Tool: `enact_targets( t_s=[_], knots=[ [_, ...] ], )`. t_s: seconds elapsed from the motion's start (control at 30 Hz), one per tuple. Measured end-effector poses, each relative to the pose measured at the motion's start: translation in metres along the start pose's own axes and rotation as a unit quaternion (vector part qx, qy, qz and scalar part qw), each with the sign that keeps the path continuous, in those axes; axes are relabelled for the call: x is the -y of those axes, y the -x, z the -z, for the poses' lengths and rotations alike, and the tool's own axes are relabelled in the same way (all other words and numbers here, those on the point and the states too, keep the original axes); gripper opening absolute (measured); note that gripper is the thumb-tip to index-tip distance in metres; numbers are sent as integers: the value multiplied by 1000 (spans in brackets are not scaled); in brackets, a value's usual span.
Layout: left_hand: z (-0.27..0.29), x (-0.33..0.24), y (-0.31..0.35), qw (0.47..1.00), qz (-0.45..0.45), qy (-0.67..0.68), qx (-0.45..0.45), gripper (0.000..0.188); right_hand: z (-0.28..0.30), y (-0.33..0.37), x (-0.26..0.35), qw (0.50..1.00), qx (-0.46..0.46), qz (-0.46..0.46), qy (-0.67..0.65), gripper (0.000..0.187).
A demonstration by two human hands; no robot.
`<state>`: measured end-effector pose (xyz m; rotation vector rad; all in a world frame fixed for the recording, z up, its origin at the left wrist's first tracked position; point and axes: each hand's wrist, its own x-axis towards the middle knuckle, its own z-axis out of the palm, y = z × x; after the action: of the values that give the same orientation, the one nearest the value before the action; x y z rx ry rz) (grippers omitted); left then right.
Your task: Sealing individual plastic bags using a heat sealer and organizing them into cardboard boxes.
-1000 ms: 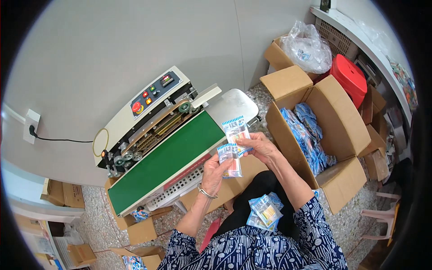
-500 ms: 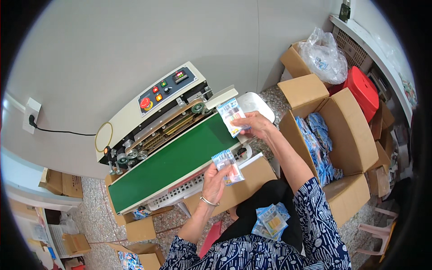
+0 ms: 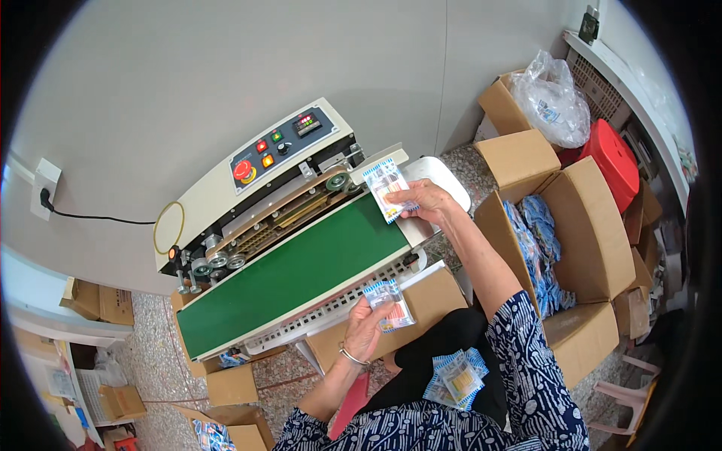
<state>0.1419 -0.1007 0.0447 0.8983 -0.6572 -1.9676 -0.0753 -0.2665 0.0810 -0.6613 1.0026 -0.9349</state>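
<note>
Right hand point(image 3: 425, 201) pinches a packet point(image 3: 384, 186) at the right end of the green belt point(image 3: 301, 278); the left hand point(image 3: 365, 331) grips a second packet point(image 3: 395, 313) between belt and lap point(image 3: 444, 338), where more packets point(image 3: 460, 379) lie. Speckled floor point(image 3: 162, 361) spreads below, a grey wall point(image 3: 188, 68) behind. The hands cover part of each held packet; blue contents point(image 3: 553, 252) of the open carton point(image 3: 598, 233) blur together; a small box point(image 3: 252, 437) is cut off at the lower edge.
</note>
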Motion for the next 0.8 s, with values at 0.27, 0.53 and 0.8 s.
enact_targets(
  t_s=[0.27,0.53,0.8],
  knots=[
    [0,4,-1,1000,8,-2,2,24,-5,-13,6,999,-19,-21,17,26],
    [0,9,0,1000,22,-1,8,22,-14,-26,11,996,-20,-39,74,26],
    [1,9,3,1000,26,13,10,23,-30,-40,0,990,-66,-18,123,30]
  ],
)
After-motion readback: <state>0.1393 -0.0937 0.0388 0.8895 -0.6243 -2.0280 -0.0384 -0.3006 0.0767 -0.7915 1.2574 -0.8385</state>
